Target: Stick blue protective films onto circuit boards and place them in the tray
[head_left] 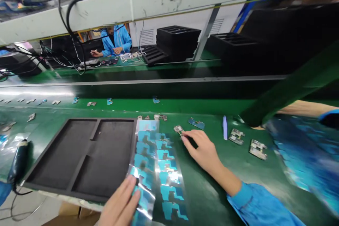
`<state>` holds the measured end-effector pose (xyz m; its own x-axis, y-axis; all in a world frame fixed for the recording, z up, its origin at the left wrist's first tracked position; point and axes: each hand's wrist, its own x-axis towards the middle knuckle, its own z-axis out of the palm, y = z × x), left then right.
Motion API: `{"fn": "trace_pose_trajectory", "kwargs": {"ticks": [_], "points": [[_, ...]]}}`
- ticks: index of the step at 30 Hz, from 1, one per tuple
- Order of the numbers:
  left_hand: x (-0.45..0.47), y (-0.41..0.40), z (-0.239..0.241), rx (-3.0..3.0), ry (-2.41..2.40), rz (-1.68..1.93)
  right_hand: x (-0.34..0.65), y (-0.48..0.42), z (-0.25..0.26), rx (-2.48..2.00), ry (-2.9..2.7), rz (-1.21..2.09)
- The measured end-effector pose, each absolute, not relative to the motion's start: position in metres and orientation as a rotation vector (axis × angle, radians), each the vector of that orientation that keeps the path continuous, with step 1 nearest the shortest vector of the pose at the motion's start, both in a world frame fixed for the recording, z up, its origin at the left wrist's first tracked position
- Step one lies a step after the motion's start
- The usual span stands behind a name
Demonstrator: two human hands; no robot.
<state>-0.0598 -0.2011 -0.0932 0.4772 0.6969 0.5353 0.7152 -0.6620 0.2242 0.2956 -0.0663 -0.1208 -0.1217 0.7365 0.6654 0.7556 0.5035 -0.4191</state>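
Note:
My left hand [119,203] lies with outstretched fingers on a clear sheet of blue adhesive film cutouts [144,150], beside the black tray's right edge. A second strip of blue cutouts [166,178] runs alongside it on the green bench. Thumb and forefinger of my right hand [203,150] pinch the near end of a small silvery circuit board [178,129], just above or on the bench. Behind that hand lies a blue-covered board [196,123]. Two more silvery boards, one nearer [257,149] and one farther [236,136], sit to the right.
A shallow black tray [99,155] with dividers occupies the left. A purple stick [225,127] lies right of centre, near a green post [291,84]. Blue film sheets [304,159] cover the right side. A dark corded tool [19,162] rests far left. A co-worker [116,42] sits across.

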Motion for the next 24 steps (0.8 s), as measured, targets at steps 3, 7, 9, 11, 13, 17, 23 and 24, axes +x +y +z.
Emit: {"fn": "trace_pose_trajectory", "kwargs": {"ticks": [3, 7, 9, 11, 13, 17, 23, 24], "points": [[-0.028, -0.194, -0.105, -2.736, -0.958, -0.57, 0.32, -0.055, -0.124, -1.342, -1.785, -0.072], [-0.019, -0.187, -0.106, -2.605, -0.898, -0.265, 0.329, -0.062, -0.125, -1.368, -1.911, 0.036], [-0.021, -0.185, -0.101, -2.584, -0.899, -0.222, 0.325, -0.067, -0.124, -1.354, -2.046, 0.098], [-0.024, -0.179, -0.092, -2.621, -0.889, -0.232, 0.321, -0.07, -0.121, -1.333, -2.165, 0.139], [-0.022, -0.163, -0.077, -2.708, -0.926, -0.246, 0.319, -0.071, -0.117, -1.333, -2.222, 0.168], [0.011, -0.098, -0.042, -3.074, -0.993, -0.029, 0.32, -0.07, -0.11, -1.355, -2.264, 0.198], [0.111, -0.005, -0.055, -3.082, -1.249, -0.1, 0.33, -0.066, -0.121, -1.429, -2.115, 0.333], [0.122, 0.003, -0.061, -3.06, -1.286, -0.129, 0.331, -0.065, -0.122, -1.455, -2.098, 0.361]]}}
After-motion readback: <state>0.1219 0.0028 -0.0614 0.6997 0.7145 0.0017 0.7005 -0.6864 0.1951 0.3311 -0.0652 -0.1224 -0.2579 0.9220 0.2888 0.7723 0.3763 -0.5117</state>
